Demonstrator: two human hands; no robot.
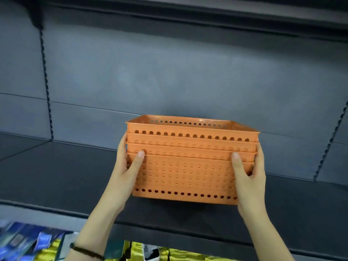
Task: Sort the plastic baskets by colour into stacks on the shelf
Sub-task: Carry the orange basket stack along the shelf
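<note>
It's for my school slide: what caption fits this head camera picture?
Left hand and right hand grip a stack of orange plastic baskets at a shelf.

The orange baskets [188, 174] at centre frame look like smooth, matt moulded plastic, pierced with round holes. The shelf [56, 176] is dark, matt painted metal, like the grey back panel [169, 72]. At lower left, the packets [43, 242] shine glossy.

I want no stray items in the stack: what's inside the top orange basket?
In the top basket only the far inner wall, with holes, shows; nothing sticks up past the rim. Its near wall hides the floor.
</note>
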